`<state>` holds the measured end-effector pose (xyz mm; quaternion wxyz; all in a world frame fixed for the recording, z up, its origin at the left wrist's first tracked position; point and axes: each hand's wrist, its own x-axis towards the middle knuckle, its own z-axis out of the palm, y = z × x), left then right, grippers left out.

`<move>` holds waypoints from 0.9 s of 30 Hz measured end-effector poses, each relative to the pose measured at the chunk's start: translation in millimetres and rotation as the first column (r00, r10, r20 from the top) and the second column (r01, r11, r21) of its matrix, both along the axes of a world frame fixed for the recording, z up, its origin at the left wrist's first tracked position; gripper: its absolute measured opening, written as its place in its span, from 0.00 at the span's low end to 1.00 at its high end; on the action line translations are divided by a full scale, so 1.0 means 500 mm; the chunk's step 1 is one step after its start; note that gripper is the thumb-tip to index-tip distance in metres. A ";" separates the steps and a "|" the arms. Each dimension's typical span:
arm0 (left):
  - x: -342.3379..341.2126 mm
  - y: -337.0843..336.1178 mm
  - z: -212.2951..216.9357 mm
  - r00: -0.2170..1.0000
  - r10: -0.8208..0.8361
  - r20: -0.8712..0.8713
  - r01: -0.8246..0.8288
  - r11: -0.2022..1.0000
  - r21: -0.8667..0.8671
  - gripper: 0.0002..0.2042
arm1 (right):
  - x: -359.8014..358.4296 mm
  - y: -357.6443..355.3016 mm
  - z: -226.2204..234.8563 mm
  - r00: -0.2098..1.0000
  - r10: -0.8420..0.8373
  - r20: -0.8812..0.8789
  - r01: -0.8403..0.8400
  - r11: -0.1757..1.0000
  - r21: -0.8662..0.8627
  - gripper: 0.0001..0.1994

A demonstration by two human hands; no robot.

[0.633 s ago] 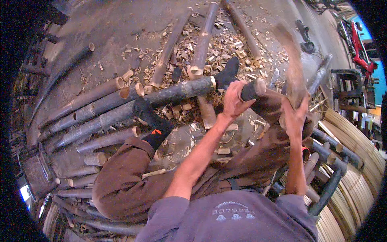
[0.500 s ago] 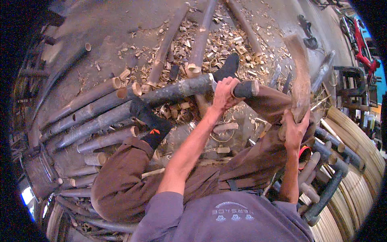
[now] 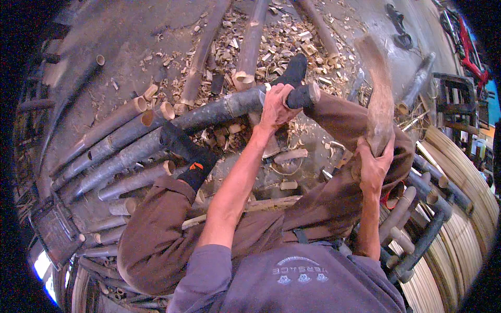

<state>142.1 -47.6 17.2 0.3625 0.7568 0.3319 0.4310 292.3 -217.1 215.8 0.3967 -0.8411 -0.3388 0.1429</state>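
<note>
— Head view: where are the hands?

— Well apart. The left hand (image 3: 275, 106) is clamped around the near end of a dark bamboo pole (image 3: 209, 112) lying across the knees; the right hand (image 3: 373, 166) grips a raised wooden club (image 3: 377, 94).

— Risk?

— I'd judge a slightly off swing could hit the left knuckles, since they sit right at the pole's end.

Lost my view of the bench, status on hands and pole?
Left hand gripping dark bamboo pole near its end. Right hand holding raised wooden club. Pole lies across legs, foot beside it; chips on floor.
</note>
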 end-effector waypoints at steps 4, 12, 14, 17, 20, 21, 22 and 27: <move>-0.010 0.008 -0.014 0.994 0.020 0.107 -0.020 1.000 0.000 0.28 | -0.016 0.010 -0.004 0.999 -0.034 0.034 0.022 0.958 0.285 0.25; -0.002 0.017 -0.063 0.997 -0.045 -0.057 0.032 0.977 -0.211 0.31 | -0.117 0.056 -0.138 0.980 0.109 -0.168 -0.120 0.991 -0.059 0.41; -0.012 0.003 -0.060 0.998 0.057 -0.039 -0.060 0.994 -0.091 0.29 | -0.094 0.048 -0.133 0.987 0.127 0.097 -0.139 0.982 0.130 0.32; -0.011 0.004 -0.015 0.994 0.098 -0.037 -0.099 0.995 -0.025 0.28 | 0.059 0.007 -0.130 0.995 -0.055 -0.082 0.082 0.926 0.368 0.22; 0.005 0.002 -0.023 0.992 0.124 0.036 -0.124 0.992 0.013 0.26 | -0.009 -0.004 -0.224 0.998 -0.056 -0.025 0.062 0.909 0.412 0.19; 0.035 0.006 -0.010 0.998 0.059 -0.019 -0.060 0.998 -0.022 0.25 | -0.049 -0.007 -0.291 0.987 -0.073 0.145 0.011 0.921 0.390 0.22; 0.005 0.007 -0.017 0.991 0.057 -0.117 -0.065 0.996 -0.063 0.24 | -0.077 0.014 -0.271 0.999 0.012 0.031 -0.019 0.966 0.257 0.26; -0.017 -0.005 -0.016 0.984 0.109 -0.143 -0.107 0.994 0.023 0.20 | -0.024 0.031 -0.160 0.998 -0.069 0.002 0.066 0.970 0.235 0.24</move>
